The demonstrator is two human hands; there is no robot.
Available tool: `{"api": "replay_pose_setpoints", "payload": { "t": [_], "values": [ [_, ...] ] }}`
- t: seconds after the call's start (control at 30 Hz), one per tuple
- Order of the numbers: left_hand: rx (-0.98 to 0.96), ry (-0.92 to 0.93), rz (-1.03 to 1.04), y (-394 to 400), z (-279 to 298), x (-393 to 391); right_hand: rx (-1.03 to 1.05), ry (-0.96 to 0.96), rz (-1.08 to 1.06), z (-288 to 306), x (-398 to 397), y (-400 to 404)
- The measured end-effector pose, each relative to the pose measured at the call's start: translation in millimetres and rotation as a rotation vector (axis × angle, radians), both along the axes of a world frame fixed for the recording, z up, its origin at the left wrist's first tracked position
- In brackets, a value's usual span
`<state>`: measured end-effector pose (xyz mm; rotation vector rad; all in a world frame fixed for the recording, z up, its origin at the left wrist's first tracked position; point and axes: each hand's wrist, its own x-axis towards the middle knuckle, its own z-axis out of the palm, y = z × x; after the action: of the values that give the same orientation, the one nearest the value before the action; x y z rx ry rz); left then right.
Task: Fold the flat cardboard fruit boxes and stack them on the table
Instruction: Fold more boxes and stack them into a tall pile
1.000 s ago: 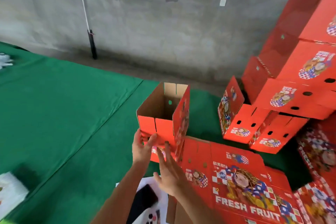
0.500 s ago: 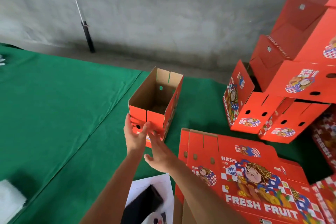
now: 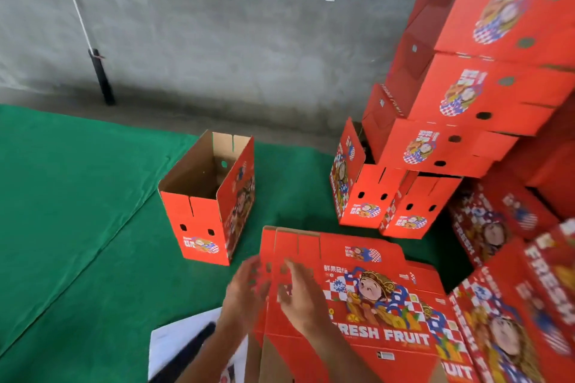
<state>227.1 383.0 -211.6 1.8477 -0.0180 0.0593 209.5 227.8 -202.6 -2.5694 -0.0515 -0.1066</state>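
Bright, even daylight; soft shadows beside the boxes (image 3: 205,205). Both hands (image 3: 245,289) show motion blur. Wide-angle distortion bends the frame edges.

Grey concrete wall (image 3: 217,40), green table cloth (image 3: 62,196)

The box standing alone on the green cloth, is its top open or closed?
Open. The box stands upright with no top flaps folded over, so its brown inside walls show. Neither hand touches it.

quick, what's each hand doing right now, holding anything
Left hand: open, fingers spread at the edge of the top flat box, gripping nothing.
Right hand: open, fingers spread over the same flat box, no grip visible.
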Motion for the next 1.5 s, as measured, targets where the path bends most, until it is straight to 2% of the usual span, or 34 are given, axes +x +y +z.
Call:
{"api": "replay_pose_setpoints", "payload": {
  "t": [0.1, 0.13, 0.27, 0.4, 0.53, 0.73, 0.83, 0.9, 1.03, 1.07, 1.1, 1.13, 1.2, 1.3, 1.4, 1.5],
  "values": [
    [0.256, -0.147, -0.117, -38.2, -35.2, -31.8, -0.111, 0.192, -0.135, -34.7, -55.3, -65.4],
    [0.323, -0.136, -0.144, -44.9, -45.1, -38.7, -0.122, 0.224, -0.163, -44.9, -73.6, -83.3],
    [0.653, 0.122, -0.316, -56.5, -60.7, -62.3, -0.140, 0.279, -0.218, -67.1, -127.2, -129.1],
    [1.052, 0.123, -0.481, -59.0, -66.7, -86.2, -0.247, 0.366, -0.257, -79.1, -158.3, -153.4],
    [1.194, 0.127, -0.562, -61.0, -63.2, -98.1, -0.271, 0.419, -0.210, -81.2, -174.0, -162.2],
    [1.330, -0.009, -0.608, -63.5, -61.4, -116.9, -0.380, 0.425, -0.133, -67.6, -196.5, -160.6],
    [1.248, 0.013, -0.613, -57.3, -57.8, -131.4, -0.413, 0.408, -0.072, -56.1, -204.9, -156.5],
    [1.100, 0.049, -0.560, -55.7, -53.9, -135.2, -0.418, 0.409, -0.047, -48.8, -208.4, -157.4],
    [0.547, 0.287, -0.371, -55.3, -21.4, -138.3, -0.515, 0.355, -0.029, -37.1, -212.3, -170.0],
    [0.510, 0.233, -0.365, -52.3, -10.6, -142.1, -0.515, 0.343, -0.035, -33.9, -214.9, -172.5],
    [0.554, 0.095, -0.331, -47.6, -4.5, -143.0, -0.521, 0.311, -0.037, -29.4, -217.1, -173.9],
    [0.499, -0.055, -0.280, -42.6, 1.6, -138.3, -0.547, 0.253, -0.039, -25.1, -218.8, -176.1],
    [0.478, -0.210, -0.285, -39.7, 21.5, -130.7, -0.653, 0.061, -0.050, -11.3, -217.0, -180.1],
    [0.197, -0.044, -0.183, -33.2, 49.2, -119.7, -0.649, -0.233, -0.111, 28.4, -202.8, -181.5],
    [-0.098, -0.051, -0.084, -32.7, 83.4, -105.5, -0.583, -0.491, -0.193, 86.4, -175.2, -181.5],
    [-0.280, -0.030, -0.103, -26.6, 114.8, -100.0, -0.319, -0.518, -0.234, 149.0, -158.3, -179.0]
  ]
}}
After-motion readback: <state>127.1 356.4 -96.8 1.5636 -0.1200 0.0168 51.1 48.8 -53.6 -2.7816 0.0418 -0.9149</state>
